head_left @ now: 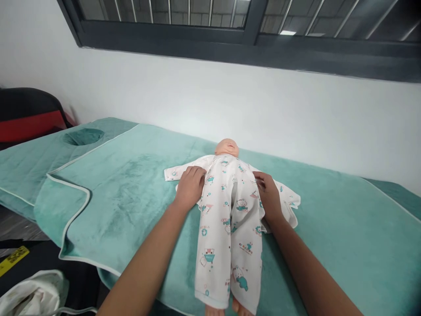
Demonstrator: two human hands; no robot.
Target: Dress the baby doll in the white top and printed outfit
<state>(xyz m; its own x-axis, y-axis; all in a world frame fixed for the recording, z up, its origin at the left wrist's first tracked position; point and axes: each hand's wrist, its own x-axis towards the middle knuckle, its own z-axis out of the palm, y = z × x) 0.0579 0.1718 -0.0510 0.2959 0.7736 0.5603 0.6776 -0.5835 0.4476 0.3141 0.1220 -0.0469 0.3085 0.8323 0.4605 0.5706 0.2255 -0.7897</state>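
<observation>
A baby doll (226, 148) lies on its back, head toward the wall, bare feet showing at the lower edge. Its white long-sleeved top (287, 193) has both sleeves spread sideways. White trousers (213, 245) with teal and pink cartoon prints cover its legs and reach high up its front. My left hand (191, 186) is closed at the trousers' left side, its fingertips curled out of sight against the cloth. On the opposite side, my right hand (269, 195) pinches the trousers' edge between thumb and fingers, over the spread top.
Teal plush covers (115, 197) with white piping lie over the bed, which has a face hole (83, 136) at the left. A black and red chair back (31, 116) stands far left. Bundled white cloth (34, 294) lies lower left. Behind are a white wall and dark window frame (164, 41).
</observation>
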